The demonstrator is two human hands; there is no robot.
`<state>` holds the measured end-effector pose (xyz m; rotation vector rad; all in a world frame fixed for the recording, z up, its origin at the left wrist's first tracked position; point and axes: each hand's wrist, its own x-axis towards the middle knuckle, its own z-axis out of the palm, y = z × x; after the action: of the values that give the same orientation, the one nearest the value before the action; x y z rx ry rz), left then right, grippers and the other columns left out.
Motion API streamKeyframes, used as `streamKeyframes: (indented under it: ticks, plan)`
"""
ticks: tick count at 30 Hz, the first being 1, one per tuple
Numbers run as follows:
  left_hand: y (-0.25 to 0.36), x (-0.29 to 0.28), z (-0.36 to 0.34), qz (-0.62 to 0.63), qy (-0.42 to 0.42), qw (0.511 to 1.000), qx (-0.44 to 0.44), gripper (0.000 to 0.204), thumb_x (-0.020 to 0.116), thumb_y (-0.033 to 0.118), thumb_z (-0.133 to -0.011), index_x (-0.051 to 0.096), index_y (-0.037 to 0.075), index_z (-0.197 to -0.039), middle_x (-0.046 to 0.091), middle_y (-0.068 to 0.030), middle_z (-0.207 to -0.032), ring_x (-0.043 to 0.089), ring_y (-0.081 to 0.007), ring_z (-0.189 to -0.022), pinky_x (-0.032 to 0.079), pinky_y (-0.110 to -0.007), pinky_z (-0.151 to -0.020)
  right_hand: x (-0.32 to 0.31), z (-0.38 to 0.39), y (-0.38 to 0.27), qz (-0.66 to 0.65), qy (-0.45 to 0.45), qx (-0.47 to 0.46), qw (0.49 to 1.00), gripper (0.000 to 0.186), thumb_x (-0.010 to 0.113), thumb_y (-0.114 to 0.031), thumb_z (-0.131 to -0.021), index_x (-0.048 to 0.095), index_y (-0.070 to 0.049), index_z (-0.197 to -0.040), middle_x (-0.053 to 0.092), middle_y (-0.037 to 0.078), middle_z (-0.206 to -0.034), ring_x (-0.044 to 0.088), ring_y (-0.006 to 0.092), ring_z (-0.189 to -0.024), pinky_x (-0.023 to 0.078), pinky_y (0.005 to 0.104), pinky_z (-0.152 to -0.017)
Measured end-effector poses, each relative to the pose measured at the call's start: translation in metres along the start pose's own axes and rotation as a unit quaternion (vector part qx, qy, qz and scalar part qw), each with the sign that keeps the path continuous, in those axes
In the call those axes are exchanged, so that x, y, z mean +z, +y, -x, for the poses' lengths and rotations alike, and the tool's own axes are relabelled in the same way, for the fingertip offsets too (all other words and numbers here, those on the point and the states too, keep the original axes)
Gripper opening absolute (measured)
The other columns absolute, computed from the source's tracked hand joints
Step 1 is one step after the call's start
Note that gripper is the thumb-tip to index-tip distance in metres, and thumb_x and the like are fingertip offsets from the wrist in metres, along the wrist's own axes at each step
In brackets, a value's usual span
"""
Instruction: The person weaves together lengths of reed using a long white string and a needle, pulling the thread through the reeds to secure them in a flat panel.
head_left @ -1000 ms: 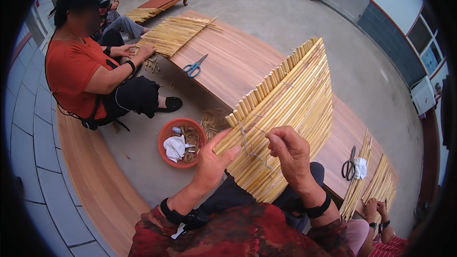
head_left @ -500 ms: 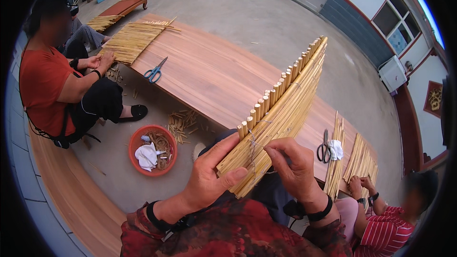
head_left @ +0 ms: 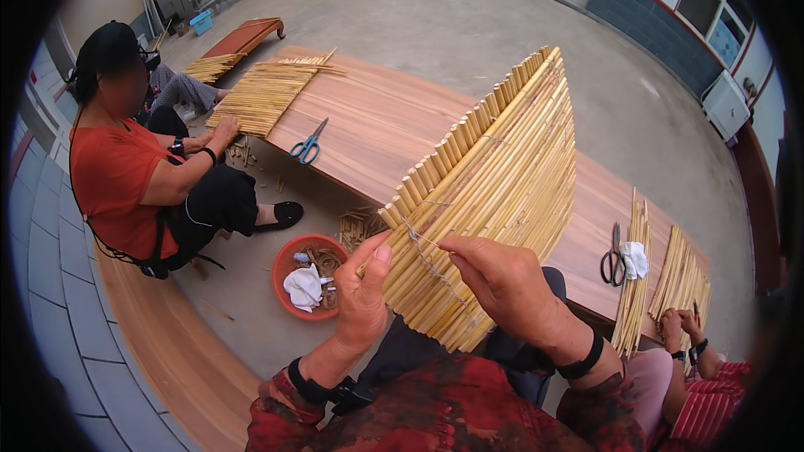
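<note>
A mat of straw-coloured reed stalks (head_left: 502,192), bound side by side, leans up before me, its far part against the table. A row of short reed pieces stands along its upper left edge. My left hand (head_left: 362,293) grips the mat's near left corner, thumb in front and the other fingers partly hidden behind it. Thin grey twine (head_left: 416,238) runs in a knotted line across the stalks near that corner. With thumb and forefinger pinched, my right hand (head_left: 502,285) holds the twine's end, pulled out to the right of the knots, just above the stalks.
On the long wooden table (head_left: 381,125) lie blue-handled scissors (head_left: 309,144), black scissors (head_left: 614,258), a reed bundle with white cloth (head_left: 635,259) and other mats. A red basin (head_left: 285,297) holds cord and cloth. One person (head_left: 126,176) works at left, another's hands (head_left: 682,326) at lower right.
The mat has turned so more of its face shows. My right hand still pinches the twine, and my left hand has its thumb nearer the corner. The whole view has shifted.
</note>
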<state>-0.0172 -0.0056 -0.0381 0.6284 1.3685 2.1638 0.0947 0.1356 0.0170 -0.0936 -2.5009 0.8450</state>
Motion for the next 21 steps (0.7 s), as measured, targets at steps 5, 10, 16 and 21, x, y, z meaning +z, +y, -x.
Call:
streamKeyframes:
  ticks: [5,10,16,21]
  plan:
    - [0.0,0.001,0.0,0.008,0.012,1.0,0.003,0.039,0.047,0.022,-0.095,0.052,-0.009,-0.117,0.061,-0.0103,-0.106,0.057,-0.0117,-0.095,0.044,-0.025,-0.086,0.005,-0.001,0.004,0.002,-0.006,-0.004,1.0,0.02,0.061,-0.004,-0.082,0.059,-0.003,-0.102,0.065,0.016,-0.085,0.065,0.0307,-0.076,0.052,0.0345,-0.062]
    - [-0.001,0.0,0.0,0.017,0.019,1.0,-0.002,0.039,0.048,0.021,-0.094,0.051,-0.01,-0.117,0.061,-0.011,-0.107,0.057,-0.012,-0.095,0.044,-0.025,-0.086,0.01,-0.003,0.01,0.022,0.026,-0.064,0.997,0.022,0.058,-0.007,-0.081,0.056,-0.006,-0.104,0.062,0.011,-0.074,0.063,0.0275,-0.063,0.049,0.0355,-0.051]
    - [-0.005,-0.003,0.001,0.011,0.017,1.0,0.002,0.04,0.049,0.022,-0.094,0.051,-0.009,-0.118,0.061,-0.0108,-0.107,0.057,-0.0118,-0.095,0.044,-0.025,-0.086,0.01,-0.004,0.009,0.032,0.013,-0.055,0.998,0.022,0.057,-0.007,-0.081,0.057,-0.006,-0.103,0.062,0.01,-0.073,0.063,0.0273,-0.062,0.049,0.0353,-0.05]
    - [-0.005,-0.004,0.001,0.006,0.013,1.0,0.007,0.04,0.049,0.023,-0.094,0.051,-0.009,-0.118,0.061,-0.0102,-0.107,0.056,-0.0113,-0.095,0.043,-0.025,-0.086,-0.001,-0.004,-0.002,0.027,-0.015,-0.018,0.999,0.022,0.061,-0.002,-0.081,0.059,-0.004,-0.103,0.064,0.015,-0.08,0.064,0.0298,-0.07,0.051,0.0352,-0.058]
